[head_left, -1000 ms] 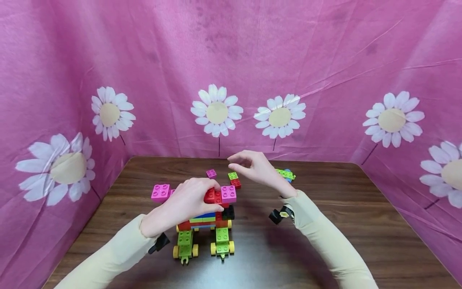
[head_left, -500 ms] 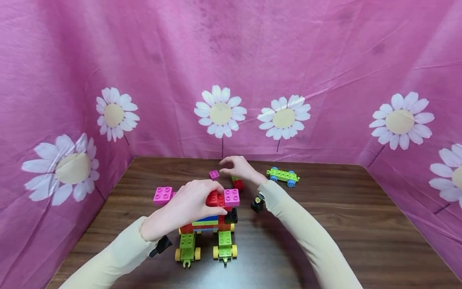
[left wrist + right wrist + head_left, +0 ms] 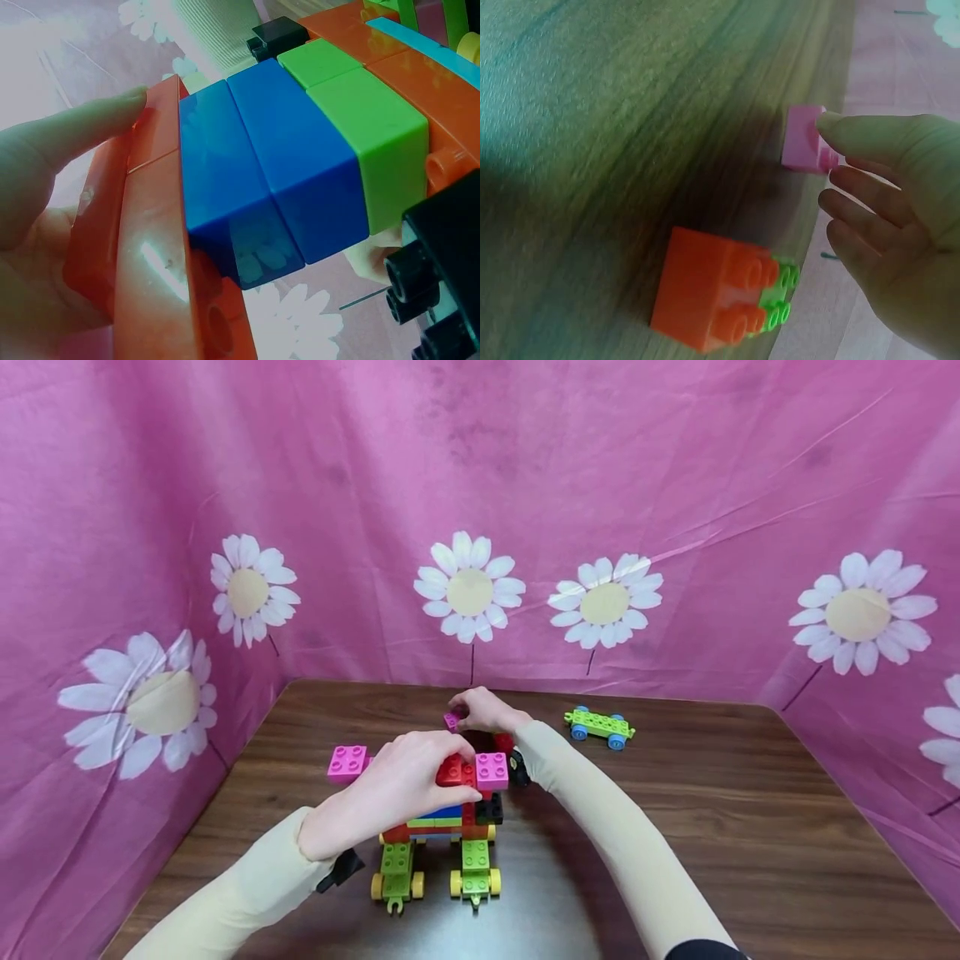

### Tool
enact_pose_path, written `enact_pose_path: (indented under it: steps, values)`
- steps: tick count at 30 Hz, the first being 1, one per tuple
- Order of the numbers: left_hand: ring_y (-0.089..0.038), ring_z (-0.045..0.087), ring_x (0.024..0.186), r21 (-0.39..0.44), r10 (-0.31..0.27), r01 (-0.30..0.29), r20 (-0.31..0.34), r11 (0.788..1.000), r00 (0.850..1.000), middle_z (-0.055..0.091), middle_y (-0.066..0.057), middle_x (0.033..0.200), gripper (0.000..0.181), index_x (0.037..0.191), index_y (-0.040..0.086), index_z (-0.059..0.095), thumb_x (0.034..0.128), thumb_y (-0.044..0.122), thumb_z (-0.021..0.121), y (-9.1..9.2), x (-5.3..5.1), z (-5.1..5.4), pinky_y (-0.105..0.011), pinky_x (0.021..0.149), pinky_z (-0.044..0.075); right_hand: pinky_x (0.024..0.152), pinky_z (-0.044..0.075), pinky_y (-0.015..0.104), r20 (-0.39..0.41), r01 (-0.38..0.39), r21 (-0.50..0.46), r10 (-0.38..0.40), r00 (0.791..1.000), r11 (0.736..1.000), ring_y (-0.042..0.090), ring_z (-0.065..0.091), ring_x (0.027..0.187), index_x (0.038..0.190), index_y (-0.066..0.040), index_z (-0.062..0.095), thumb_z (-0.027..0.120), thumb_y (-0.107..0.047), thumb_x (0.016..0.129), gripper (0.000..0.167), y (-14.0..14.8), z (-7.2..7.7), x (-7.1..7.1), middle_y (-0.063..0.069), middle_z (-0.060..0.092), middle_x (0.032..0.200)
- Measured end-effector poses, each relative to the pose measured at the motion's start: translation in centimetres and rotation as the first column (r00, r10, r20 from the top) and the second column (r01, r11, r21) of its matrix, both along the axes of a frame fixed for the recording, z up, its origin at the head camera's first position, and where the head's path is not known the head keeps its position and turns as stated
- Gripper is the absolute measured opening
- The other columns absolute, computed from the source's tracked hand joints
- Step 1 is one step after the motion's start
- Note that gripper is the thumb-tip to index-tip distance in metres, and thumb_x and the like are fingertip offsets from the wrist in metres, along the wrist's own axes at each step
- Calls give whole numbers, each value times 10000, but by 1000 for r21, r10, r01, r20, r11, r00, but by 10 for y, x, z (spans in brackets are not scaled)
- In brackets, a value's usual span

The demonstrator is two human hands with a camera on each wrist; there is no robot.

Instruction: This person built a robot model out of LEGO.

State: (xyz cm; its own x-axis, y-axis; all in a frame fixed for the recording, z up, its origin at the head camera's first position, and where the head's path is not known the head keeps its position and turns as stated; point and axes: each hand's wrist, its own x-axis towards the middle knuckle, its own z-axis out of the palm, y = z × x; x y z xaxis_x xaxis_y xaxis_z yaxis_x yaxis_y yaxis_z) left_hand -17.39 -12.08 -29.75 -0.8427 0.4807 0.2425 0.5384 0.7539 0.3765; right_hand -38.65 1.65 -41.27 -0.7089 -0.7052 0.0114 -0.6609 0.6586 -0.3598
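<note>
My left hand grips the red bricks on top of a toy built from bricks. In the left wrist view, the thumb lies on a red brick, beside blue bricks and green ones. Below it, the toy stands on green wheeled bases with yellow wheels. At the back, my right hand reaches to a small pink brick on the table. The thumb tip overlaps the brick's edge in the right wrist view, with the fingers loosely bent close to its studs and not closed round it.
A red brick and a green brick sit together near the right wrist. A green wheeled base with blue wheels stands at the back right of the wooden table. A pink flowered cloth hangs behind.
My right hand has moved left and down, from above the green and red bricks to the pink brick. The left hand keeps its hold on the toy. The view has shifted slightly.
</note>
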Motion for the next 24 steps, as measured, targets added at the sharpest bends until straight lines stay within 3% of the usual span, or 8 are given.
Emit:
enact_pose_path:
  steps: [8,13,19,24]
  values:
    - [-66,552,703,-21,10,-10,-3,1000,1000,726,22,921,347,1029,151,703,780,351,839,0,1,1,-159,545,413,882,560,330,-41,-16,62,18,999,998,203,653,909,1041,-58,743,755,-114,853,197,-7,-1,5,83,747,1014]
    - [-70,550,700,-17,5,-5,-13,1000,1000,729,10,928,348,1026,147,704,776,345,844,0,1,0,-157,538,411,899,561,333,-48,-7,55,10,999,998,208,667,939,1052,-52,744,769,-113,843,219,0,2,6,86,752,1039]
    - [-78,595,725,-17,-7,6,-20,1000,1000,743,-7,951,363,1034,139,711,768,343,850,0,1,-1,-145,569,451,949,542,353,-95,-6,17,8,995,1000,226,668,1012,1096,-42,729,760,-111,854,253,15,19,9,98,743,1089]
    - [-64,579,703,-14,-16,16,-13,1000,1000,739,1,913,349,1026,133,721,770,333,849,-1,0,-1,-138,575,446,950,537,362,-142,-24,-14,22,990,1000,234,648,1013,1131,-48,716,763,-132,863,284,33,41,21,105,722,1104]
